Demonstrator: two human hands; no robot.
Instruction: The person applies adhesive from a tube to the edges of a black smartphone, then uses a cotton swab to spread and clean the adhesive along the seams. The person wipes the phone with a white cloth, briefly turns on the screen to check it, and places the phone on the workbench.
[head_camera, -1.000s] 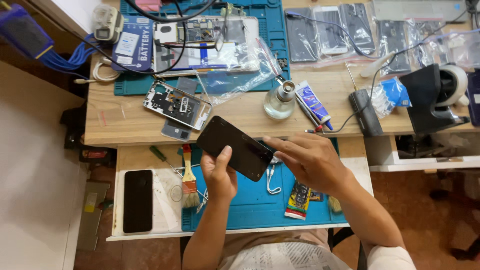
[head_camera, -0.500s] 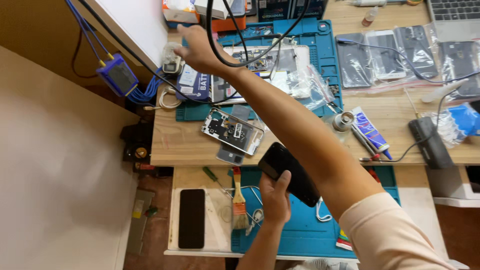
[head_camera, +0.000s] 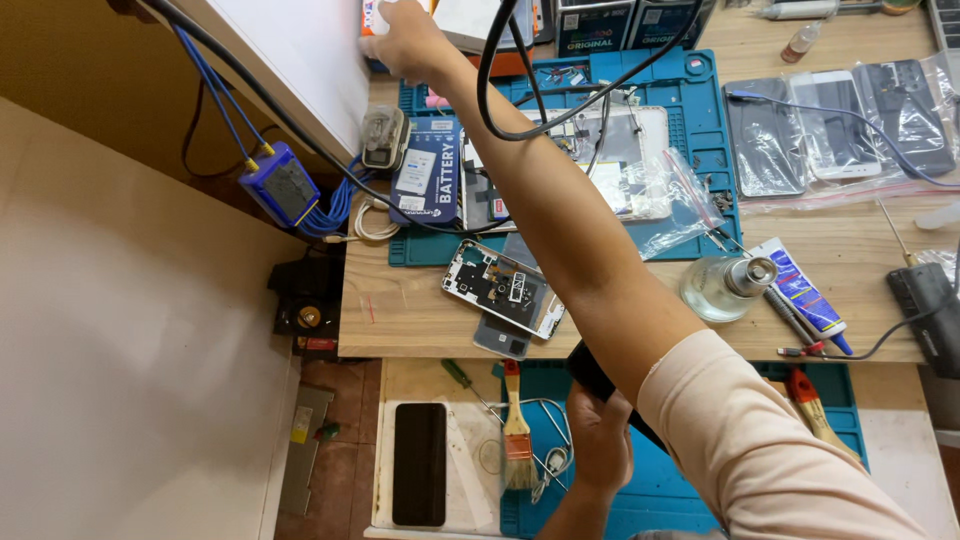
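Stretching far forward and to the left, the right hand (head_camera: 405, 40) is seen at the far edge of the surface (head_camera: 400, 310), closed around something small and white that cannot be made out. The phone (head_camera: 592, 378), dark and tilted with its long axis running diagonally, is gripped by the left hand (head_camera: 598, 440) close to the body, under the outstretched right forearm and well apart from the reaching hand.

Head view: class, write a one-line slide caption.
Left hand holds a dark phone while the right hand reaches across the bench to the far shelf.
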